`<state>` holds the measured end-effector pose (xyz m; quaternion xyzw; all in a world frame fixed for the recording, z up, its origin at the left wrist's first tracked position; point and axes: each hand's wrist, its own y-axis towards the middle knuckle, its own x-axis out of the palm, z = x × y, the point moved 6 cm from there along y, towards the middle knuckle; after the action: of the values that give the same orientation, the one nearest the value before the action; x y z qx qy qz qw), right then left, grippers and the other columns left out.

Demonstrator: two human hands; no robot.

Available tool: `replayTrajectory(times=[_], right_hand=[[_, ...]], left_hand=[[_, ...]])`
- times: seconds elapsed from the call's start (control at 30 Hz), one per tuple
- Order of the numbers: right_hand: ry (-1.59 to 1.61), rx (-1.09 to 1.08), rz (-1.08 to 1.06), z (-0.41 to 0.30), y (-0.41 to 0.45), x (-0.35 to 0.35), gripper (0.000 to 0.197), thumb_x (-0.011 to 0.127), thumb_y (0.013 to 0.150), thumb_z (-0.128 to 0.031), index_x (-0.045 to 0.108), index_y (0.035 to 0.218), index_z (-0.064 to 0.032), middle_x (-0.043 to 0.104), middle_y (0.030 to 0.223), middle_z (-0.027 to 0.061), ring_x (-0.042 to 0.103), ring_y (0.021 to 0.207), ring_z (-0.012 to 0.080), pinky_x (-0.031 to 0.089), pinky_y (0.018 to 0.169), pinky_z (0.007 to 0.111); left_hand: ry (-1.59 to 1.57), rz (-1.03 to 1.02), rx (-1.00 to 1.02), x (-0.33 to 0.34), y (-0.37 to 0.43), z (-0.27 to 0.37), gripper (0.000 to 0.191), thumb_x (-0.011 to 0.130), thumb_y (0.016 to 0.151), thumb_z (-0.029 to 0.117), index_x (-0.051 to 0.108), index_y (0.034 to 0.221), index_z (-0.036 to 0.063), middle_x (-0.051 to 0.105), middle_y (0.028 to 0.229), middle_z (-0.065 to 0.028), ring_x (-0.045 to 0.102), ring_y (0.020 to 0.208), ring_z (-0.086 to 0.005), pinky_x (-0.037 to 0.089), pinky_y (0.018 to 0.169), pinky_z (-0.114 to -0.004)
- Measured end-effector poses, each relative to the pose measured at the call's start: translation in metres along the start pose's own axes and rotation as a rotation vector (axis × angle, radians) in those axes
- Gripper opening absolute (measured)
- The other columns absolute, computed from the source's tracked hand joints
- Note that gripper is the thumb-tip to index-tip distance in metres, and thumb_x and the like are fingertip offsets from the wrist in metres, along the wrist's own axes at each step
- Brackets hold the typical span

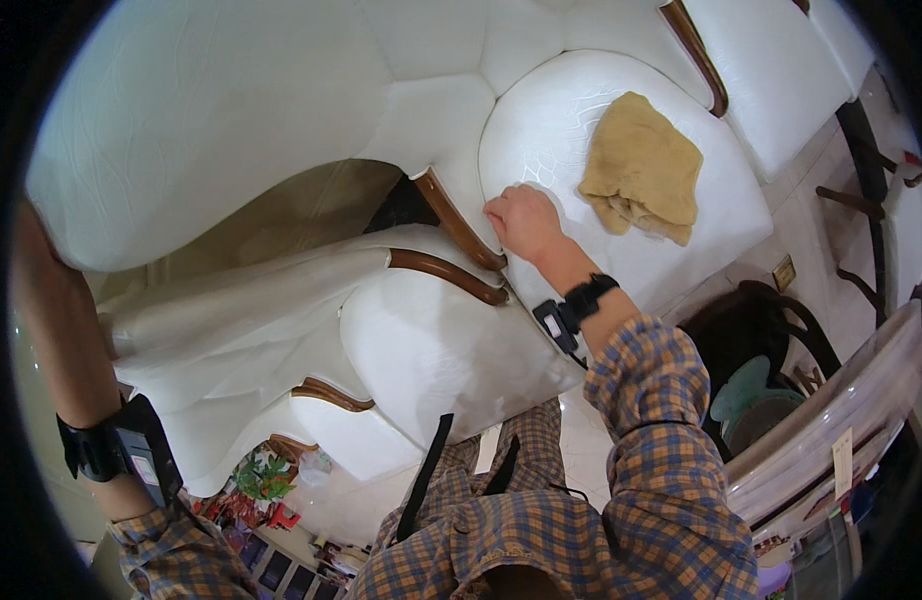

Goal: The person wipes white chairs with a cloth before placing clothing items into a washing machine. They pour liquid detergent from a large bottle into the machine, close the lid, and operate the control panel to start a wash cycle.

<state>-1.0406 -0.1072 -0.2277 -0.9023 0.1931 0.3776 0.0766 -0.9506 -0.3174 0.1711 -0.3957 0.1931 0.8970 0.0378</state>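
White padded dining chairs with brown wooden trim stand close together before me. My right hand (pixel 524 223), its fingers curled in, is at the left edge of a white chair seat (pixel 536 150), beside a curved wooden trim piece (pixel 457 217). Whether anything is between its fingertips cannot be told. A folded tan cloth (pixel 641 165) lies on that same seat, to the right of the hand. My left arm reaches up along the far left, next to a large white chair back (pixel 228 112); its hand is out of view. Both wrists wear black straps with small devices.
Another white seat (pixel 461 360) is right in front of my legs. A marble-like tabletop (pixel 828 405) borders the right side, near a dark chair and a green item (pixel 753 397). A leafy plant (pixel 262 476) and boxes stand at the lower left.
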Motion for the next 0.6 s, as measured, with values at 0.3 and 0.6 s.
replayTrajectory(times=[0.3, 0.6], right_hand=[[-0.227, 0.144, -0.248, 0.032, 0.016, 0.041, 0.015, 0.057, 0.071, -0.012, 0.065, 0.081, -0.0198, 0.058, 0.079, 0.0031, 0.054, 0.083, 0.0227, 0.045, 0.071, 0.035], [-0.328, 0.197, -0.39, 0.027, 0.018, 0.041, 0.027, 0.054, 0.072, -0.01, 0.066, 0.091, -0.0253, 0.057, 0.084, 0.0047, 0.054, 0.086, 0.0234, 0.045, 0.074, 0.034]], left_hand=[[-0.015, 0.031, -0.054, -0.015, 0.019, -0.028, 0.053, 0.027, 0.091, 0.035, 0.039, 0.121, -0.0069, 0.04, 0.124, -0.025, 0.045, 0.108, -0.0293, 0.036, 0.093, -0.036], [0.182, 0.006, 0.076, 0.022, -0.027, 0.036, 0.055, 0.033, 0.089, 0.04, 0.043, 0.12, -0.0036, 0.046, 0.119, -0.0239, 0.05, 0.104, -0.0268, 0.037, 0.091, -0.032]])
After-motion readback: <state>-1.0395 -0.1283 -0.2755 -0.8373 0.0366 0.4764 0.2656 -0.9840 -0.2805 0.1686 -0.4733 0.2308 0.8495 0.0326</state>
